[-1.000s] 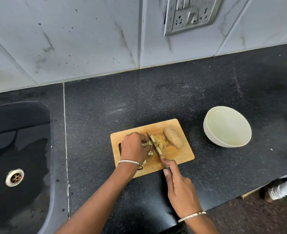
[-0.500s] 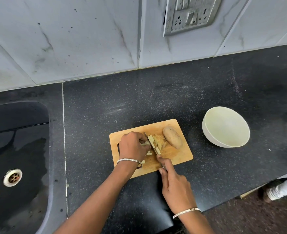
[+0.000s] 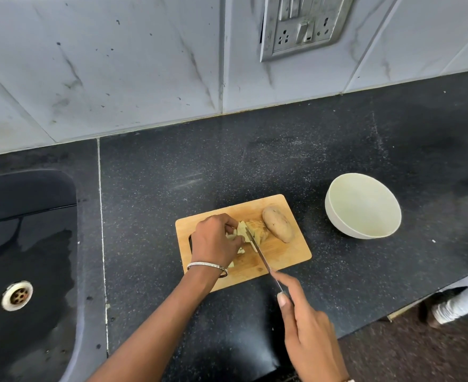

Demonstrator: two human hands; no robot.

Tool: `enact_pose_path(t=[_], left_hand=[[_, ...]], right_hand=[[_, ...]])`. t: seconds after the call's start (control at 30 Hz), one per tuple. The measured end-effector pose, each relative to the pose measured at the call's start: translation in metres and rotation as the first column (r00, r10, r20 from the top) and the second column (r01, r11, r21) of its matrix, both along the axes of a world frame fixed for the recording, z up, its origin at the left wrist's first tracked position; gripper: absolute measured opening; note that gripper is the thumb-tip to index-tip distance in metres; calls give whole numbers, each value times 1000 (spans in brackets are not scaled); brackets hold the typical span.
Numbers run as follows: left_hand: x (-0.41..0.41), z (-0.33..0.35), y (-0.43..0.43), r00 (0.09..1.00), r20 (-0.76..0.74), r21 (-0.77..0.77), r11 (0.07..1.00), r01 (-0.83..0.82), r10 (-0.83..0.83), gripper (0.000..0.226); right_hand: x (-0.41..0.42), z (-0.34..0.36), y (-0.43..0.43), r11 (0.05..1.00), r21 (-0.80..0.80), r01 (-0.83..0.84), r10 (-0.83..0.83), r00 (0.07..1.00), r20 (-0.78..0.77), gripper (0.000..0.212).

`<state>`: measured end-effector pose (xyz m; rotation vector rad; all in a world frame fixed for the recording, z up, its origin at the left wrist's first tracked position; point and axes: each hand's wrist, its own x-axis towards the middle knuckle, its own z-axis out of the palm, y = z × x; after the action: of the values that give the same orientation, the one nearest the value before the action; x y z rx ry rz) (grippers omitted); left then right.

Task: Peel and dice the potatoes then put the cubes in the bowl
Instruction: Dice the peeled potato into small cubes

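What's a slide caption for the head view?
Left hand holds potato pieces on the board, right hand cuts with a knife; bowl empty.

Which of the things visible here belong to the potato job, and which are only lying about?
In use: rectangular wooden cutting board; pale peeled potato, partly diced, held by the left hand; steel knife in the right hand; whole brown unpeeled potato; white round bowl.
Just there: black sink with metal drain; steel wall socket plate.

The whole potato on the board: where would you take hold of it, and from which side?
Probably across its narrow middle, from above on the bowl side. The whole potato lies flat on the cutting board, long axis slanted; that flank is free, while cut pieces and the knife crowd the other.
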<state>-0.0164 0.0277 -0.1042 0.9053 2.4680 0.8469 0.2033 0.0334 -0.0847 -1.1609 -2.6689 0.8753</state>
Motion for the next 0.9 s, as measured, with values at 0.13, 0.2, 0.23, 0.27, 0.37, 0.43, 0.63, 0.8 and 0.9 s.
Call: enact_pose_path(t=[0.13, 0.2, 0.23, 0.27, 0.37, 0.43, 0.63, 0.8, 0.9], left_hand=[[1, 0, -1, 999, -1, 37, 999, -35, 35, 17], [1, 0, 0, 999, -6, 48, 998, -43, 44, 14], [1, 0, -1, 999, -13, 56, 997, -49, 50, 13], [1, -1, -1, 998, -22, 63, 996, -57, 58, 13], [-2, -3, -1, 996, -79, 62, 998, -29, 34, 19], [-4, -4, -1, 990, -133, 9, 999, 53, -51, 26], [-8, -5, 1, 968, -210, -119, 986, 118, -141, 25], [-13, -7, 0, 975, -179, -59, 991, 121, -130, 18], [-14, -8, 1, 977, -171, -29, 992, 123, -126, 15]], right_hand=[[-11, -4, 10, 999, 27, 17, -17, 1000, 1, 43], [-14, -7, 14, 1000, 22, 16, -16, 1000, 5, 42], [-14, -8, 16, 1000, 21, 16, -16, 1000, 8, 42], [-14, -9, 17, 1000, 19, 18, -19, 1000, 13, 42], [-10, -13, 19, 999, 18, 31, -32, 999, 43, 47], [-8, -15, 17, 999, 13, 32, -32, 997, 63, 49], [-19, -19, 3, 992, -115, 42, -37, 998, 43, 41], [-27, -19, -14, 973, -229, 40, -47, 998, -28, 40], [-26, -19, -13, 971, -236, 48, -63, 997, -55, 40]])
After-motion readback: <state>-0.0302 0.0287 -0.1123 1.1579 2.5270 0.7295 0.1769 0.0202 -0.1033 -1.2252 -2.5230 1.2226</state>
